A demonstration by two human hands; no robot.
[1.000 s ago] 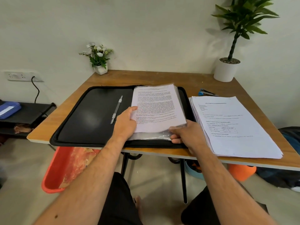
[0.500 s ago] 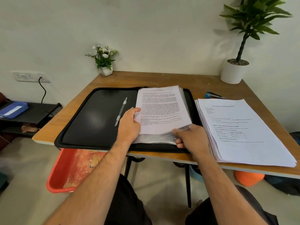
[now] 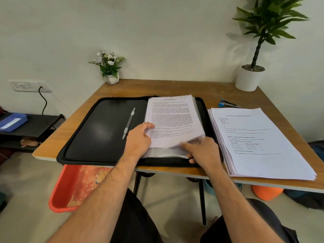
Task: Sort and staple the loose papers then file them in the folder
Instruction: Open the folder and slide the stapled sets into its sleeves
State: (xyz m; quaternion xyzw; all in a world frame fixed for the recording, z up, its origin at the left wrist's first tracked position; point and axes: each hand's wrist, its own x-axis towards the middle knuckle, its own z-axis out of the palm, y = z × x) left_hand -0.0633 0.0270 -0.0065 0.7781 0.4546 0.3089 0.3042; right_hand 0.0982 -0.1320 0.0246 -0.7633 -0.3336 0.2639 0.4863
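hands [image 3: 138, 140] [image 3: 204, 150] in grip on printed sheet [image 3: 172, 120] over open black folder [image 3: 105, 130]

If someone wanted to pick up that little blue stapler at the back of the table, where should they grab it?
Probably across its two long sides, near the middle, coming down from above. The stapler lies flat and low on the table, long and narrow, with bare wood behind it. The paper stack lies close in front, so reaching in from the near side would be awkward.
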